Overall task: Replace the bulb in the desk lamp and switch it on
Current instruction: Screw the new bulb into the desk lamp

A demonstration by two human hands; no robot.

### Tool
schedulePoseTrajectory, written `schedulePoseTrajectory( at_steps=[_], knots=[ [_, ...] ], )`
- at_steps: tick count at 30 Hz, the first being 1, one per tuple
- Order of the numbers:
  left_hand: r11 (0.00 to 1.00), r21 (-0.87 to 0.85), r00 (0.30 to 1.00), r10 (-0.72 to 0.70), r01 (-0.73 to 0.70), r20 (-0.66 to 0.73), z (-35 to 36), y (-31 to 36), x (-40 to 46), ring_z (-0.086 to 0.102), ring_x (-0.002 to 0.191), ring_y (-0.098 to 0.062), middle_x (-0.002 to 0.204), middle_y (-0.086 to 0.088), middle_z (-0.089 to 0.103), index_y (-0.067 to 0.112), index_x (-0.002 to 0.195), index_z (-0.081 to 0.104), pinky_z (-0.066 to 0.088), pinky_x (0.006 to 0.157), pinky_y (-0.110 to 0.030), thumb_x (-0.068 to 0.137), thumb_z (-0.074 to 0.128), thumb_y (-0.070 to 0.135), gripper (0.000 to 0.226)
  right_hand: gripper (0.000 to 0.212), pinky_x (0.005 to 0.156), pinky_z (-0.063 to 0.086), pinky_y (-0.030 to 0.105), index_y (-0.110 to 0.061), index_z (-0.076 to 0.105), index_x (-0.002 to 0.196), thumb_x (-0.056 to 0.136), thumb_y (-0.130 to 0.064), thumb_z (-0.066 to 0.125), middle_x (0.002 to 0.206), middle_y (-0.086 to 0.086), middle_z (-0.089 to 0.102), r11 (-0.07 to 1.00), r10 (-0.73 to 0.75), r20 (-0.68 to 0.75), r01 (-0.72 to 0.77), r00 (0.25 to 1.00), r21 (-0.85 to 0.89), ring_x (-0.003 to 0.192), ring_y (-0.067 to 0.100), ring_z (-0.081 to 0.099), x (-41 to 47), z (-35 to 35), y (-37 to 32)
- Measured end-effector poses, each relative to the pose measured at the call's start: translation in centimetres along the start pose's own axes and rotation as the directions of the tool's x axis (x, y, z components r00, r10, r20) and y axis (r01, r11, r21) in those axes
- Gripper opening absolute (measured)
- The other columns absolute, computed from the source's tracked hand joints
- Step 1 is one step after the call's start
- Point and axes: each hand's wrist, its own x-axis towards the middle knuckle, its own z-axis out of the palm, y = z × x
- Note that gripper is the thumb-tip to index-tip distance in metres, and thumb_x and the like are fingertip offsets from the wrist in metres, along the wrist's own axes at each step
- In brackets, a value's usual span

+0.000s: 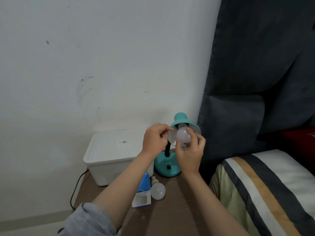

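A teal desk lamp (167, 167) stands on a brown bedside table (170, 217), its shade (180, 119) tilted toward me. A white bulb (183, 135) sits at the shade's mouth, its base pointing into the socket. My right hand (190, 155) grips this bulb from below with its fingertips. My left hand (156, 138) pinches the left rim of the shade. The lamp's black switch (168, 167) shows on its base. A second white bulb (158, 190) lies on the table beside a blue bulb box (142, 193). The lamp is dark.
A white lidded plastic box (110, 155) sits left of the lamp against the wall. A black cable (76, 188) hangs off the table's left side. A dark grey padded headboard (255, 82) and a striped pillow (265, 188) fill the right.
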Motion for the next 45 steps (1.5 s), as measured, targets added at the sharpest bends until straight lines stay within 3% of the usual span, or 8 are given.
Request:
schedulePoseTrajectory(
  at_steps=[7, 11, 17, 21, 28, 32, 38, 45],
  knots=[
    [1.0, 0.008, 1.0, 0.0, 0.0, -0.008, 0.1, 0.0, -0.1, 0.067, 0.075, -0.021, 0.086, -0.006, 0.07, 0.021, 0.088, 0.073, 0.057, 0.074, -0.042, 0.08, 0.059, -0.002, 0.027, 0.053, 0.074, 0.038, 0.0, -0.004, 0.054, 0.116, 0.073, -0.021, 0.08, 0.112, 0.016, 0.049, 0.998, 0.064, -0.037, -0.064, 0.997, -0.001, 0.093, 0.016, 0.052, 0.4, -0.1, -0.2],
    [1.0, 0.018, 1.0, 0.002, -0.002, -0.009, 0.2, 0.0, -0.1, 0.067, 0.076, -0.019, 0.087, -0.005, 0.07, 0.021, 0.088, 0.073, 0.057, 0.074, -0.04, 0.08, 0.059, -0.003, 0.028, 0.051, 0.077, 0.05, 0.014, -0.012, 0.057, 0.121, 0.074, -0.016, 0.078, 0.12, 0.014, 0.042, 1.0, -0.009, -0.001, 0.009, 1.0, -0.005, 0.099, 0.013, 0.051, 0.1, 0.4, -0.1],
    [1.0, 0.019, 1.0, 0.003, -0.003, -0.006, 0.1, 0.0, 0.0, 0.067, 0.077, -0.019, 0.088, -0.005, 0.07, 0.021, 0.089, 0.073, 0.057, 0.075, -0.041, 0.08, 0.058, -0.003, 0.029, 0.054, 0.065, 0.05, 0.017, -0.007, 0.053, 0.115, 0.074, -0.03, 0.079, 0.109, 0.009, 0.052, 0.993, 0.111, -0.034, -0.11, 0.993, 0.031, 0.087, 0.017, 0.057, 0.8, 0.1, -0.9],
    [1.0, 0.016, 1.0, -0.001, 0.001, -0.008, 0.1, -0.1, 0.0, 0.067, 0.076, -0.02, 0.086, -0.005, 0.07, 0.023, 0.088, 0.072, 0.057, 0.074, -0.043, 0.079, 0.058, -0.002, 0.03, 0.054, 0.074, 0.052, 0.02, -0.007, 0.051, 0.124, 0.078, -0.024, 0.076, 0.117, 0.016, 0.044, 0.999, 0.039, -0.036, -0.038, 0.999, 0.022, 0.097, 0.018, 0.054, 0.7, 0.4, -0.8],
    [1.0, 0.013, 1.0, -0.008, 0.008, -0.007, 0.1, 0.0, 0.0, 0.067, 0.075, -0.021, 0.085, -0.006, 0.069, 0.024, 0.087, 0.072, 0.056, 0.074, -0.044, 0.079, 0.058, -0.001, 0.03, 0.05, 0.067, 0.044, 0.004, -0.009, 0.058, 0.118, 0.075, -0.022, 0.078, 0.105, 0.011, 0.05, 0.999, 0.046, -0.019, -0.045, 0.999, 0.012, 0.078, 0.008, 0.053, 0.6, -0.2, -1.0],
    [1.0, 0.017, 1.0, 0.0, 0.0, -0.008, 0.1, -0.1, 0.0, 0.067, 0.075, -0.021, 0.085, -0.006, 0.069, 0.022, 0.088, 0.073, 0.056, 0.074, -0.044, 0.079, 0.057, -0.001, 0.03, 0.053, 0.073, 0.052, 0.029, -0.009, 0.054, 0.114, 0.075, -0.037, 0.077, 0.106, 0.009, 0.055, 0.991, 0.135, -0.056, -0.133, 0.989, 0.029, 0.086, 0.017, 0.057, 1.4, -0.2, -1.1],
    [1.0, 0.005, 1.0, -0.005, 0.005, -0.012, 0.2, 0.1, -0.1, 0.067, 0.076, -0.02, 0.086, -0.005, 0.07, 0.021, 0.088, 0.073, 0.057, 0.074, -0.043, 0.08, 0.059, -0.001, 0.028, 0.05, 0.073, 0.044, 0.0, -0.008, 0.058, 0.121, 0.074, -0.008, 0.077, 0.114, 0.019, 0.045, 0.999, -0.033, -0.019, 0.033, 0.999, 0.036, 0.092, 0.016, 0.054, 0.4, 0.0, -0.6],
    [1.0, 0.009, 1.0, 0.001, -0.001, -0.011, 0.2, 0.0, 0.0, 0.066, 0.074, -0.021, 0.086, -0.006, 0.069, 0.022, 0.087, 0.073, 0.057, 0.073, -0.042, 0.08, 0.058, -0.002, 0.029, 0.053, 0.068, 0.05, 0.015, -0.004, 0.051, 0.111, 0.074, -0.027, 0.079, 0.112, 0.013, 0.046, 0.996, 0.086, -0.038, -0.085, 0.996, 0.018, 0.091, 0.021, 0.056, 0.6, 0.0, -0.7]
  ],
)
